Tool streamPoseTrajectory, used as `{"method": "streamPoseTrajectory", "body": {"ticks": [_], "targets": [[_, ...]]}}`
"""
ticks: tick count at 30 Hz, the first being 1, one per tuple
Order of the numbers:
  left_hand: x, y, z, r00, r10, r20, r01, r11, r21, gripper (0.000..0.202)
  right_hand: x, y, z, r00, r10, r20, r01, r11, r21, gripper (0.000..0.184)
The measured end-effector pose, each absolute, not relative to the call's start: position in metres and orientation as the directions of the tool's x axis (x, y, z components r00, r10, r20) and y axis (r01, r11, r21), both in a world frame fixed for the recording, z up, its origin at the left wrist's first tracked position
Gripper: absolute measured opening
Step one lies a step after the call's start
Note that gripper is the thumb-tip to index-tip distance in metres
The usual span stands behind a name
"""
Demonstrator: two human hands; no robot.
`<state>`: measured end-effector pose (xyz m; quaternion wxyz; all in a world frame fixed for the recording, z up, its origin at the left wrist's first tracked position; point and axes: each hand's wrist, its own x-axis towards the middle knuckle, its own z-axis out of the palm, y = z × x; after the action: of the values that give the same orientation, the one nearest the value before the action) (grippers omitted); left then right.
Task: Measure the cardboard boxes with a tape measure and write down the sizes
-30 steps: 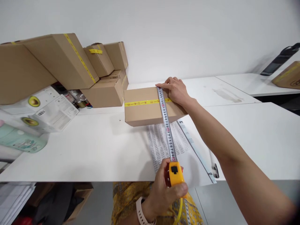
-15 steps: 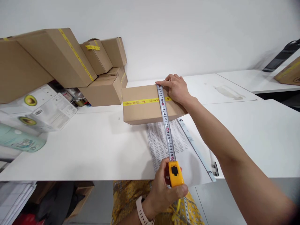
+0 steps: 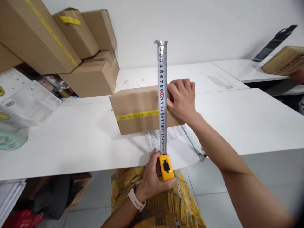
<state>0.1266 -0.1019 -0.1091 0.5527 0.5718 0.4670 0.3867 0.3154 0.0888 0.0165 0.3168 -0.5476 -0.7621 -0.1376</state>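
My left hand point(image 3: 152, 175) is closed round a yellow tape measure point(image 3: 166, 167) near the table's front edge. Its metal blade point(image 3: 162, 110) stretches away from me, with the hooked end raised past the far edge of a cardboard box point(image 3: 137, 107). Fingers curled, my right hand point(image 3: 181, 98) grips the right part of this box, which is tilted and sealed with yellow tape. Under the box and the blade lies a printed sheet point(image 3: 178, 152), partly covered.
Several cardboard boxes point(image 3: 87, 79) are stacked at the left, beside a white carton point(image 3: 26, 101) and a mint-green bottle point(image 3: 14, 139). On the right are a black bottle point(image 3: 273, 44) and another box point(image 3: 283, 60), with part of another person's hand point(image 3: 298, 76) at it.
The blade's hook has come away from the box's far edge and risen. My right hand has shifted from the blade's end to gripping the box, which has tipped toward me.
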Motion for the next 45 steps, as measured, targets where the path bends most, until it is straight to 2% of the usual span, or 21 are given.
{"method": "streamPoseTrajectory", "body": {"ticks": [3,7,9,11,13,15,17,20,22,25,27,28,30,34,39,42,44,45], "targets": [[0.127,-0.102,-0.11,0.261,0.963,-0.072,0.124,0.041,0.991,0.084,0.318,0.051,-0.015,-0.185,0.764,0.618,0.938,0.324,-0.12,0.056],[0.128,-0.103,-0.112,0.239,0.97,-0.038,0.133,0.006,0.991,0.084,0.324,0.031,-0.04,-0.208,0.785,0.584,0.927,0.349,-0.139,0.05],[0.127,-0.104,-0.109,0.236,0.972,-0.009,0.151,-0.028,0.988,0.085,0.328,0.029,-0.033,-0.18,0.798,0.575,0.905,0.363,-0.221,0.045],[0.124,-0.108,-0.103,0.27,0.962,0.038,0.203,-0.095,0.974,0.083,0.332,0.026,-0.013,-0.077,0.813,0.577,0.85,0.356,-0.388,0.045],[0.12,-0.115,-0.096,0.362,0.929,0.084,0.257,-0.186,0.948,0.08,0.338,0.018,0.013,0.082,0.817,0.571,0.7,0.36,-0.617,0.053],[0.116,-0.122,-0.088,0.474,0.875,0.099,0.276,-0.254,0.927,0.076,0.344,0.006,0.035,0.198,0.808,0.554,0.444,0.43,-0.786,0.058],[0.113,-0.128,-0.083,0.567,0.82,0.08,0.271,-0.277,0.922,0.076,0.349,-0.008,0.05,0.231,0.786,0.574,0.254,0.521,-0.815,0.049],[0.109,-0.133,-0.082,0.645,0.764,0.035,0.258,-0.261,0.93,0.078,0.353,-0.029,0.056,0.279,0.734,0.619,0.137,0.607,-0.783,0.027],[0.107,-0.134,-0.084,0.659,0.752,0.014,0.249,-0.236,0.939,0.078,0.353,-0.042,0.052,0.318,0.731,0.603,0.087,0.611,-0.787,0.034],[0.105,-0.138,-0.088,0.619,0.785,-0.025,0.244,-0.162,0.956,0.081,0.346,-0.061,0.034,0.376,0.752,0.542,0.116,0.542,-0.833,0.054],[0.105,-0.14,-0.089,0.549,0.833,-0.06,0.236,-0.086,0.968,0.09,0.336,-0.076,0.011,0.38,0.771,0.512,0.181,0.481,-0.858,0.057],[0.105,-0.141,-0.09,0.508,0.858,-0.073,0.227,-0.051,0.972,0.095,0.33,-0.083,-0.002,0.349,0.785,0.512,0.212,0.466,-0.859,0.057],[0.105,-0.142,-0.091,0.444,0.893,-0.075,0.203,-0.019,0.979,0.101,0.316,-0.096,-0.029,0.143,0.878,0.458,0.258,0.413,-0.873,0.054],[0.102,-0.142,-0.096,0.395,0.918,0.027,0.17,-0.102,0.98,0.105,0.292,-0.111,-0.061,-0.093,0.897,0.433,0.343,0.437,-0.832,0.043],[0.097,-0.14,-0.098,0.36,0.919,0.16,0.217,-0.249,0.944,0.108,0.286,-0.119,-0.068,-0.128,0.914,0.384,0.321,0.405,-0.856,0.033],[0.088,-0.127,-0.081,0.306,0.895,0.324,0.281,-0.41,0.868,0.106,0.305,-0.115,-0.075,0.019,0.918,0.395,0.408,0.354,-0.842,0.031],[0.077,-0.108,-0.06,0.278,0.842,0.463,0.348,-0.538,0.768,0.096,0.329,-0.103,-0.082,0.269,0.882,0.386,0.567,0.179,-0.804,0.031],[0.072,-0.095,-0.047,0.274,0.809,0.52,0.394,-0.587,0.707,0.088,0.343,-0.095,-0.085,0.413,0.83,0.374,0.63,0.036,-0.776,0.031]]}}
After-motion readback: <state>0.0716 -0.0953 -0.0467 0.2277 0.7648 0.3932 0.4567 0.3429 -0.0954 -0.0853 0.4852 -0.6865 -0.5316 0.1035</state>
